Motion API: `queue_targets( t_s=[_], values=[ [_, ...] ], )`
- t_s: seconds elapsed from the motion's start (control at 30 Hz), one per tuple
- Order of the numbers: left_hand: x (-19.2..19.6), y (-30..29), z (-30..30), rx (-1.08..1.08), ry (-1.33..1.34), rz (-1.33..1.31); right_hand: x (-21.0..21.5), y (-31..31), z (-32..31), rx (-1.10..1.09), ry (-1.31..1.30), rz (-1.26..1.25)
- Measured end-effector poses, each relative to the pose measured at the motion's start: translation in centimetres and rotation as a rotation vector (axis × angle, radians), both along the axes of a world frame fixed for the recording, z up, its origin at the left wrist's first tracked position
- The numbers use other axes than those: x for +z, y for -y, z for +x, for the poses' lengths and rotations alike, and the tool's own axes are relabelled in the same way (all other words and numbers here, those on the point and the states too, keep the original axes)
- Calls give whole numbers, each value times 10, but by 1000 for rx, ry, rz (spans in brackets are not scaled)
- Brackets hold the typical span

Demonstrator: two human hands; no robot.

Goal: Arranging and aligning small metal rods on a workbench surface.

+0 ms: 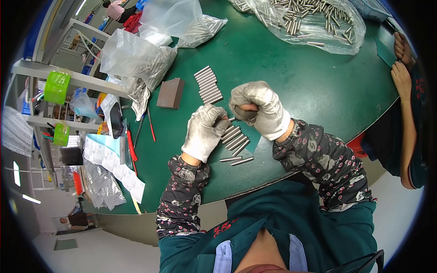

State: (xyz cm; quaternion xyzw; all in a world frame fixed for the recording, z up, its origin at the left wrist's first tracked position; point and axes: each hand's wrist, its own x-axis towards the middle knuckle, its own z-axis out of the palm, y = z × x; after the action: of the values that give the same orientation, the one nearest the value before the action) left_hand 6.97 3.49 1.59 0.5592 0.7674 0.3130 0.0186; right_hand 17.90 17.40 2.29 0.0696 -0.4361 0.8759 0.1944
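My left hand [203, 131], in a whitish glove with bare fingertips, is closed at the near end of the pin rows. A short metal pin [232, 119] pokes out from its fingertips toward my right hand. My right hand [261, 109], in a similar glove smudged grey, is curled tight just to the right; what its fingers hold is hidden. Below the hands lie several loose steel pins [236, 139], two of them nearest me set apart. Beyond my left hand, a neat row of pins [208, 85] lies side by side on the green table [291, 77].
A brown block [170, 93] stands left of the row. Bags of pins [139, 57] and a large open bag [318, 22] lie at the back. Red-handled pliers [131, 145], papers [116, 168] and a phone [116, 122] crowd the left edge. A co-worker's hands [401, 68] are at far right.
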Motion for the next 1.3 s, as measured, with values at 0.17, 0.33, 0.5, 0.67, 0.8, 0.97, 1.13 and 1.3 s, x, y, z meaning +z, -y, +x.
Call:
queue_targets(
  t_s=[0.17, 0.33, 0.5, 0.67, 0.8, 0.97, 1.13, 1.3],
  values=[
    [1, -1, 2, 11, 1, -3, -1, -1, 0, 6, -1, -9],
    [0, -2, 1, 2, 12, -6, -2, -2, 1, 13, 7, -8],
    [-2, -2, -2, -28, -2, -3, 11, 2, -1, -23, 94, 61],
    [-3, -4, -3, -36, 11, -11, 9, 14, -16, -268, -33, 313],
    [0, -3, -2, -25, 6, -40, 9, 5, -9, -63, 130, 17],
    [-1, 0, 1, -39, -2, 8, 1, 1, -4, -98, 111, -30],
    [-3, 0, 2, -19, -64, 28, -2, 1, -2, -76, 94, -31],
    [-1, 1, 2, -27, -94, 59, 1, 1, -2, -58, 38, -26]
  ],
)
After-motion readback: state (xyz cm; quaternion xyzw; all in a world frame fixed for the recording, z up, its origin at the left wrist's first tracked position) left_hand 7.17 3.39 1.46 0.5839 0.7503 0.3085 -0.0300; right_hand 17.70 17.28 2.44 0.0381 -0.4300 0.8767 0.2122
